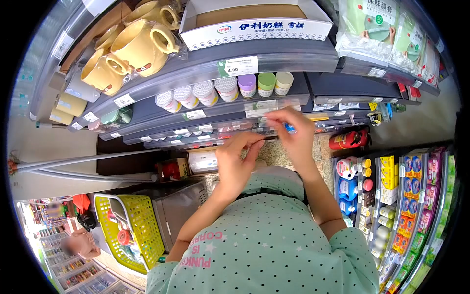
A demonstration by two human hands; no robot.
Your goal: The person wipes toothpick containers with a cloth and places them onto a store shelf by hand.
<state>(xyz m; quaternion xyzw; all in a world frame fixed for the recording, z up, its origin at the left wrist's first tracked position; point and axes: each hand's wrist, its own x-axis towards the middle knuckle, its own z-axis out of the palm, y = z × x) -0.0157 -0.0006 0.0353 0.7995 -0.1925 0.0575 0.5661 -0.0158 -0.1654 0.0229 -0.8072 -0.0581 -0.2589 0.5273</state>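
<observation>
In front of the shelf, at chest height, I have both hands raised close together. My left hand (pixel 238 158) has its thumb and forefinger pressed together in a pinch, and I cannot tell what lies between the tips. My right hand (pixel 297 134), slightly higher, has its fingers curled and the fingertips drawn together. A small blue and clear item (pixel 290 128) shows by its curled fingers, mostly covered. Just beyond the hands stands a row of small round tubs, with a green-lidded tub (pixel 266 84) and a purple-lidded tub (pixel 246 85) among them.
Yellow mugs (pixel 142 47) and a white carton (pixel 254 30) fill the upper shelf. A yellow shopping basket (pixel 155 230) with goods stands at left. Fire extinguishers (pixel 348 139) stand at right near a shelf of packaged goods (pixel 406 215). Another person (pixel 84 242) is at far left.
</observation>
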